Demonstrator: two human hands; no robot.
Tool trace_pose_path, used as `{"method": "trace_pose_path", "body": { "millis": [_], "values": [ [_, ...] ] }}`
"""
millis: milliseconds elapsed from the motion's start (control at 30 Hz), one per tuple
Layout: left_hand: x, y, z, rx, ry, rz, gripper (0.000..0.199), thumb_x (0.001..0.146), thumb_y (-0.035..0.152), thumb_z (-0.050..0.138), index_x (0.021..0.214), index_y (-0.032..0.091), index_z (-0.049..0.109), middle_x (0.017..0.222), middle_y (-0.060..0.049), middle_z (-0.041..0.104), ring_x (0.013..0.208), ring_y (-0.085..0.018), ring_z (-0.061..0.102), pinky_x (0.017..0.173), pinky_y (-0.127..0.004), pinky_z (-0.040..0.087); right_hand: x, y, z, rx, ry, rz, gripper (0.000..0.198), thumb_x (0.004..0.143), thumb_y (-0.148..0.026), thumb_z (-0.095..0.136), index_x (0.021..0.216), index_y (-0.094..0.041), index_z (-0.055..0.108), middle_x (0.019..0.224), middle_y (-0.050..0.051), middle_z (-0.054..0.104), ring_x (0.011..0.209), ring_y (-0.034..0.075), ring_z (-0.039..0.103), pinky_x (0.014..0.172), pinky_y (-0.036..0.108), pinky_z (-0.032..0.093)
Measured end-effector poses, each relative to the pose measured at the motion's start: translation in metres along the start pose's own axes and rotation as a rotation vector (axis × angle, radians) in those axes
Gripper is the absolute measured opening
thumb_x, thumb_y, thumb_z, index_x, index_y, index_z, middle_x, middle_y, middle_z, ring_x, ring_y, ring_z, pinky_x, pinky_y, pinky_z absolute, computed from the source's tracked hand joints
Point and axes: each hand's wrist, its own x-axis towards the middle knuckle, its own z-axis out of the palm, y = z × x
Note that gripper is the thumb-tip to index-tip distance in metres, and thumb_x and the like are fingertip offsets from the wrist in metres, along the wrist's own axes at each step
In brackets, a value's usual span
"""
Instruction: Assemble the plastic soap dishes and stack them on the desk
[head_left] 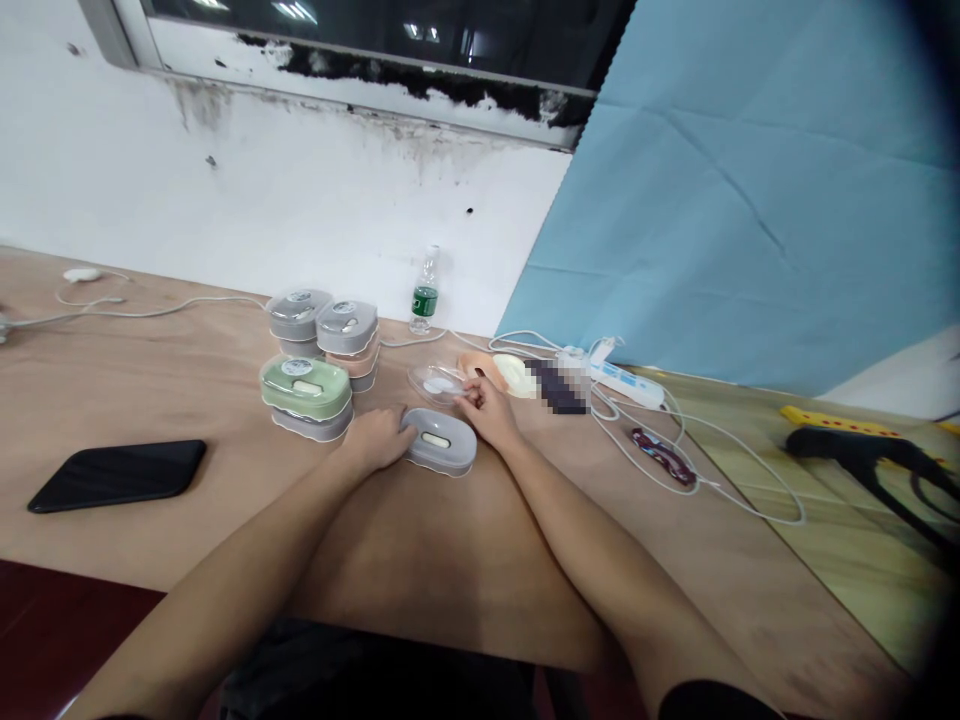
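Note:
In front of me lies a grey oval plastic box point(442, 455) with a light slot-shaped inset on top. My left hand point(377, 438) is closed on its left end, the thumb along the near side. Behind the box, a clear plastic lid point(429, 384) with a pale round patch rests on the table. My right hand point(487, 410) pinches the right edge of this lid between thumb and fingers. To the left stand stacked boxes of the same kind: a green-topped box point(322, 400) in front, and grey-topped boxes point(298, 318) behind, each with a round label.
A black phone point(120, 475) lies left. A bottle point(424, 300) with a green label stands by the wall. Orange and cream pieces point(514, 374) lie behind my right hand. Further right are a white power strip point(630, 385), looping cables and a dark red wrapper point(663, 457).

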Motion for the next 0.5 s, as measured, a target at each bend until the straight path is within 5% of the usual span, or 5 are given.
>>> {"method": "trace_pose_path", "body": {
  "millis": [233, 367, 500],
  "values": [
    [0.003, -0.003, 0.003, -0.009, 0.037, -0.123, 0.047, 0.089, 0.047, 0.036, 0.126, 0.02, 0.047, 0.11, -0.013, 0.067, 0.101, -0.03, 0.064, 0.08, -0.038, 0.048, -0.004, -0.001, 0.0, 0.089, 0.35, -0.049, 0.026, 0.077, -0.037, 0.066, 0.092, -0.02, 0.052, 0.058, -0.008, 0.044, 0.05, 0.009, 0.044, 0.053, 0.022, 0.041],
    [0.001, -0.002, -0.002, -0.044, 0.145, -0.132, 0.06, 0.089, 0.057, 0.037, 0.135, 0.02, 0.038, 0.106, -0.012, 0.068, 0.096, -0.029, 0.065, 0.077, -0.036, 0.048, -0.009, -0.003, -0.001, 0.065, 0.369, -0.117, 0.03, 0.077, -0.039, 0.066, 0.097, -0.021, 0.052, 0.065, -0.005, 0.052, 0.053, 0.01, 0.049, 0.054, 0.024, 0.044],
    [-0.003, 0.0, -0.007, -0.198, 0.364, 0.026, 0.074, 0.088, 0.054, 0.046, 0.146, 0.02, 0.016, 0.116, -0.011, 0.062, 0.101, -0.025, 0.063, 0.08, -0.033, 0.049, -0.015, -0.008, -0.004, -0.01, 0.328, -0.238, 0.038, 0.08, -0.045, 0.061, 0.108, -0.021, 0.053, 0.08, 0.003, 0.061, 0.06, 0.014, 0.054, 0.057, 0.028, 0.047]
  ]
}}
